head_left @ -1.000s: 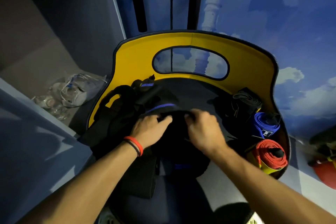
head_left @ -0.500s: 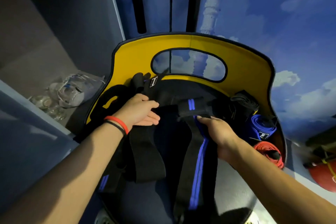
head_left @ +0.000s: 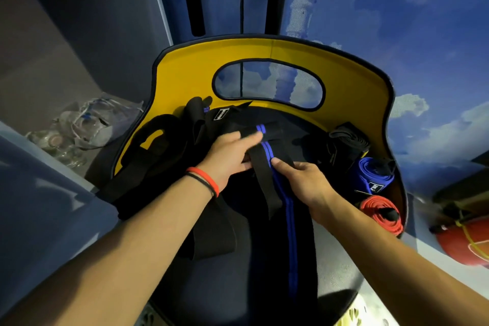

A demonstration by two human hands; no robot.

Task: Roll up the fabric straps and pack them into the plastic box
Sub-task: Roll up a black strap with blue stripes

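Since half a second ago, the left hand (head_left: 232,156) has been brought across to the right, onto the black fabric strap with two blue stripes (head_left: 267,152). The right hand (head_left: 308,180) has been drawn in, so that both hands are now being kept close together on it. Straight left fingers (head_left: 251,136) are being laid flat over the strap's folded-over far end, and that end is being pressed down, with nothing being gripped by them. Just right of the left thumb, the striped face is being touched by the right hand's fingertips (head_left: 276,161); whether the strap is being pinched there or only pressed cannot be told. From beneath both hands the strap is being left to trail, unrolled, towards the wearer over the dark inside of the yellow-walled box with a dark rim and an oval handle cut-out (head_left: 357,92). Red and black bands (head_left: 209,182) are being worn on the left wrist. To the right of the right hand, against the box wall, a rolled black strap (head_left: 346,140), a rolled blue strap (head_left: 375,177) and a rolled red strap (head_left: 381,213) are being kept side by side. Left of the left hand, loose black straps (head_left: 158,156) are being draped over the box's edge. Further left, crumpled clear plastic packaging (head_left: 87,124) is being kept on a grey surface.
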